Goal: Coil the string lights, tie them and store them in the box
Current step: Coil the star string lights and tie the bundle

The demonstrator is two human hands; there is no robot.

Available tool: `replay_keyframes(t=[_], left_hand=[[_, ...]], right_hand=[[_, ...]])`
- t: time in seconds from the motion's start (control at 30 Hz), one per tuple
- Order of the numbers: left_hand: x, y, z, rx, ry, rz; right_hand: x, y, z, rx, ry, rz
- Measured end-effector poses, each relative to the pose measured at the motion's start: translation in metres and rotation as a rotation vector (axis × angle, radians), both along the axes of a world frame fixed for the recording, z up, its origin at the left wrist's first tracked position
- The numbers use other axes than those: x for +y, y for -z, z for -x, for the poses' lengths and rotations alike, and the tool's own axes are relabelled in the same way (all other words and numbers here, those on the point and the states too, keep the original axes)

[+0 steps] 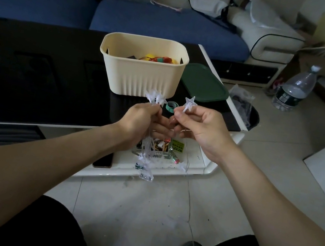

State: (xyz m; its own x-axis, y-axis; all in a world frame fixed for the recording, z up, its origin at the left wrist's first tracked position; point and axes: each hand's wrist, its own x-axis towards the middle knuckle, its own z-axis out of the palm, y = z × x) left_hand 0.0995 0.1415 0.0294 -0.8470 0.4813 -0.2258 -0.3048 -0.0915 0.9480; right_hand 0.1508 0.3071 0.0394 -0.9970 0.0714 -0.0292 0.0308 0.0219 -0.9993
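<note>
Left hand [140, 119] curled round a bunch of string lights [146, 159], just in front of the cream box [141, 75], loops dangling below. Right hand [197, 127] beside it, pinching one star bulb [189, 102] upright. Green tape roll [170, 106] at the box's foot.

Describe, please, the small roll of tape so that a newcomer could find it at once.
Start at the cream box on the dark table. Just in front of its base, beyond the two hands, lies the tape roll. It is a small teal-green ring, unlike the flat dark green lid to the box's right.
</note>
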Motion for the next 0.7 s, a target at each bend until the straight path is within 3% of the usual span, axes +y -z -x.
replay_keyframes(t=[0.3, 0.4, 0.6, 0.7], left_hand=[[0.007, 0.003, -0.011, 0.032, 0.131, 0.124], [0.005, 0.000, -0.012, 0.037, 0.163, 0.166], [0.001, 0.001, -0.014, 0.101, 0.155, 0.176], [0.001, 0.004, -0.014, 0.141, 0.155, 0.164]], right_hand=[[-0.002, 0.005, 0.001, 0.098, 0.037, -0.267], [-0.002, 0.006, 0.001, 0.070, 0.102, -0.227], [-0.006, 0.007, -0.001, 0.022, -0.010, -0.188], [-0.010, 0.006, -0.001, -0.022, 0.035, -0.153]])
